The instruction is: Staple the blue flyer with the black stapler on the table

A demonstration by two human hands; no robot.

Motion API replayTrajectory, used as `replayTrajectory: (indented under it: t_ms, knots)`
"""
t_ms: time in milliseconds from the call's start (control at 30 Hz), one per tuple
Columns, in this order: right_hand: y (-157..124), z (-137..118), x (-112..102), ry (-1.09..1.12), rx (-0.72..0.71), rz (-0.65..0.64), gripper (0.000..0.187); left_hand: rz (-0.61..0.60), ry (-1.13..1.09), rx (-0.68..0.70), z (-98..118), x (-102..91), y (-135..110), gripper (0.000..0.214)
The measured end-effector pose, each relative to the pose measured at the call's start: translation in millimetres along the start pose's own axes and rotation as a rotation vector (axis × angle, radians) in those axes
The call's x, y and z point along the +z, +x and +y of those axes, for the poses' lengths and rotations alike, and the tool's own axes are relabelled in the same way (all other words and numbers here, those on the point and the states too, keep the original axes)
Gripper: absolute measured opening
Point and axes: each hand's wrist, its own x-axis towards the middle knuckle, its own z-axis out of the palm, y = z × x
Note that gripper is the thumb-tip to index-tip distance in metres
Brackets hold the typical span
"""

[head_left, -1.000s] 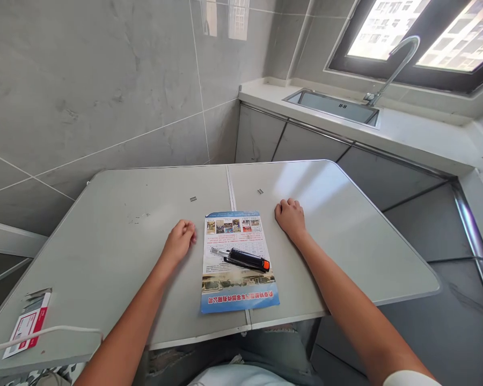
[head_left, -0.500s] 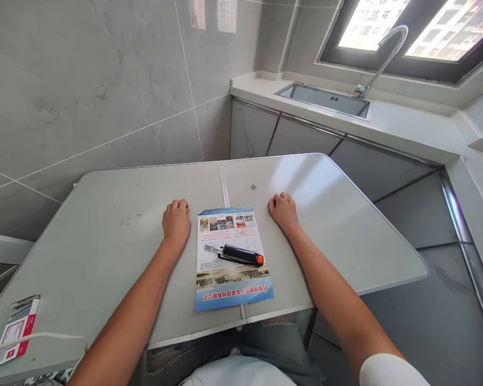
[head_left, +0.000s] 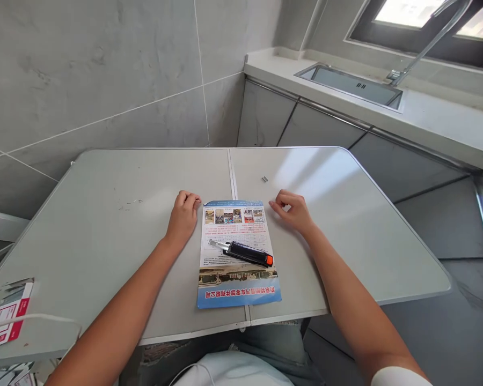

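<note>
A printed flyer (head_left: 235,230) with a blue bottom band lies flat across the seam of a grey folding table (head_left: 104,214). On its middle rests a black stapler (head_left: 247,253) with an orange end and a metal tip pointing left. My left hand (head_left: 182,217) rests on the table at the flyer's top left corner, fingers curled, fingertips at the paper's edge. My right hand (head_left: 293,210) lies just right of the top right corner, fingers curled inward toward the paper, nothing seen in them.
A small staple strip (head_left: 264,179) lies beyond the flyer. A red and white card (head_left: 6,320) and a white cable (head_left: 36,318) sit at the table's front left. A tiled wall is behind; a counter with sink (head_left: 348,84) and faucet (head_left: 422,47) stands at the right.
Both hands have loosened from fists and turned their fingertips toward the flyer's top corners. The camera has tilted down a little. The flyer and stapler have not moved.
</note>
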Motion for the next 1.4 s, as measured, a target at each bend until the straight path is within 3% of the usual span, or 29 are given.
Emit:
replayTrajectory:
  t_ms: [167, 267, 367, 633, 733, 900, 1133, 1267, 1400]
  knots:
    - [-10.4, -40.3, 0.8, 0.227, -0.328, -0.437, 0.047, -0.044, -0.096, 0.094, 11.0, -1.4, 1.7, 0.024]
    - [-13.1, -61.2, 5.2, 0.236, -0.366, -0.664, 0.069, -0.116, -0.107, 0.193, 13.5, 1.9, 1.0, 0.025]
    - [-14.9, -73.1, 8.4, 0.231, -0.377, -0.760, 0.082, -0.131, -0.140, 0.184, 13.1, 1.7, 0.1, 0.026]
    - [-21.0, -91.5, 12.1, 0.169, -0.373, -0.731, 0.055, -0.188, -0.302, 0.200, 14.7, -9.7, -0.6, 0.033]
    - [-23.5, -87.4, 16.9, 0.061, -0.320, -0.648, 0.049, -0.185, -0.297, 0.213, 14.2, -9.2, -0.4, 0.035]
    - [-23.2, -70.3, 21.9, 0.011, -0.259, -0.507, 0.048, -0.205, -0.342, 0.315, 17.0, -5.9, -5.5, 0.031]
    - [-21.4, -68.2, 24.9, -0.007, -0.355, -0.460, 0.043, -0.261, -0.410, 0.522, 25.8, -3.3, -16.3, 0.019]
    - [-20.0, -68.3, 26.4, 0.034, -0.375, -0.464, 0.041, -0.214, -0.421, 0.575, 27.1, -1.5, -15.7, 0.018]
    - [-20.0, -66.5, 26.1, 0.060, -0.357, -0.481, 0.040, -0.244, -0.478, 0.613, 27.3, -0.7, -14.7, 0.019]
